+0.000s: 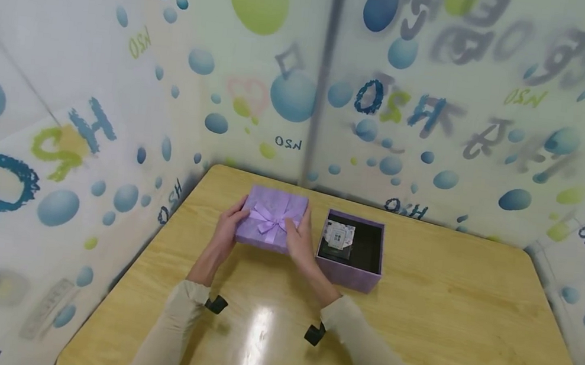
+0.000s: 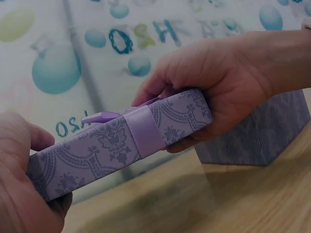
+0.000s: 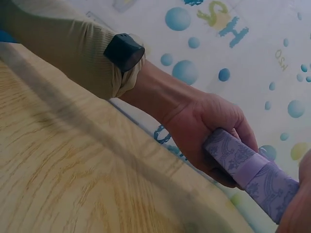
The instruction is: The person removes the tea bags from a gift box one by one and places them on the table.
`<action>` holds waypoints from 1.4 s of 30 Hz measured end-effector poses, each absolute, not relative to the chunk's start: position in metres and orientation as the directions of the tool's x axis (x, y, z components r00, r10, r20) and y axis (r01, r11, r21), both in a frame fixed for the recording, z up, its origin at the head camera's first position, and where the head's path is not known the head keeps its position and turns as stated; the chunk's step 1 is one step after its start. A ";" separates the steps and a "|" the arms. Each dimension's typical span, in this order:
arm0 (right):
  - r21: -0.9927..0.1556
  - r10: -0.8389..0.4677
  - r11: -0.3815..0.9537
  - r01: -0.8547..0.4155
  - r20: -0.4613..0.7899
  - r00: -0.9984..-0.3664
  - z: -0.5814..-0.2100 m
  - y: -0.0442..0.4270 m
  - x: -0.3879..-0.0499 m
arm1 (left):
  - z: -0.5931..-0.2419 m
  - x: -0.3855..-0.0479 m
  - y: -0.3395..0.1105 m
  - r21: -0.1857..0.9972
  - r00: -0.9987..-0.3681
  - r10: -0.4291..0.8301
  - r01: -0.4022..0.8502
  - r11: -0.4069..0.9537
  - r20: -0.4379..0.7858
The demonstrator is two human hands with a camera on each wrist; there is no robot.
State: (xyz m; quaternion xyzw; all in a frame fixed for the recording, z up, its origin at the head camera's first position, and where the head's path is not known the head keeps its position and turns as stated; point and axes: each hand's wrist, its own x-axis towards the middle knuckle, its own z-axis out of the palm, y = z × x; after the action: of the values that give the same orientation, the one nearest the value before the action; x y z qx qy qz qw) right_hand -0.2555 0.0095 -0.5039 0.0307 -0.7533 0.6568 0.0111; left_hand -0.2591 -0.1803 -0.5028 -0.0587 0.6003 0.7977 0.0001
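Observation:
Both hands hold a purple patterned box lid [image 1: 260,236] above the table. A lilac ribbon tied in a bow [image 1: 270,222] crosses its top. My left hand [image 1: 226,228] grips the lid's left end, thumb on top and fingers beneath. At the opposite end my right hand [image 1: 301,240] grips it the same way, its thumb beside the bow. Just right of that hand stands the purple box base [image 1: 349,275], uncovered, with a dark inside. A white-and-grey printed packet [image 1: 338,238] lies in its left part. The left wrist view shows the lid's side [image 2: 112,145] and ribbon edge-on.
The light wooden table [image 1: 444,317] stands in a corner against printed walls [image 1: 408,147] with blue and green dots. Each forearm wears a beige sleeve [image 1: 171,318] and a black wrist device [image 1: 314,333].

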 end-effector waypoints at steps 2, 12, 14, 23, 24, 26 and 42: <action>-0.991 -0.008 0.121 -0.050 0.049 -0.999 -0.513 0.007 -0.257 | -0.510 -0.261 -0.181 0.970 -0.993 -0.063 -0.079 -0.231 -0.096; -0.980 0.080 0.201 -0.002 0.018 -0.997 -0.540 -0.006 -0.263 | -0.531 -0.270 -0.187 0.998 -0.993 -0.100 -0.060 -0.017 -0.061; -0.981 0.082 0.193 0.002 0.014 -0.997 -0.543 -0.008 -0.261 | -0.535 -0.269 -0.188 0.999 -0.993 -0.107 -0.055 -0.002 -0.055; -0.983 0.042 0.184 -0.012 0.020 -0.999 -0.552 -0.018 -0.257 | -0.546 -0.271 -0.195 0.996 -0.989 -0.146 -0.011 0.090 0.002; -0.981 0.039 0.191 -0.018 0.026 -0.999 -0.553 -0.020 -0.258 | -0.546 -0.272 -0.197 0.995 -0.989 -0.144 -0.002 0.101 0.012; -0.977 0.035 0.211 -0.027 0.036 -0.999 -0.555 -0.023 -0.259 | -0.546 -0.274 -0.199 0.992 -0.990 -0.140 0.012 0.126 0.030; -0.942 -0.053 0.329 -0.063 0.048 -0.997 -0.557 -0.029 -0.261 | -0.531 -0.273 -0.205 0.953 -0.999 -0.045 -0.001 0.304 0.014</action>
State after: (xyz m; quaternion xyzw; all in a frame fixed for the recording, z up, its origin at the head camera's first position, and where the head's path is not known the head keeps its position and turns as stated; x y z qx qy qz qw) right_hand -0.2611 -0.0286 -0.5568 0.0353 -0.8152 0.5781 0.0043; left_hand -0.2726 -0.2053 -0.5315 -0.0143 0.8072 0.5898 -0.0190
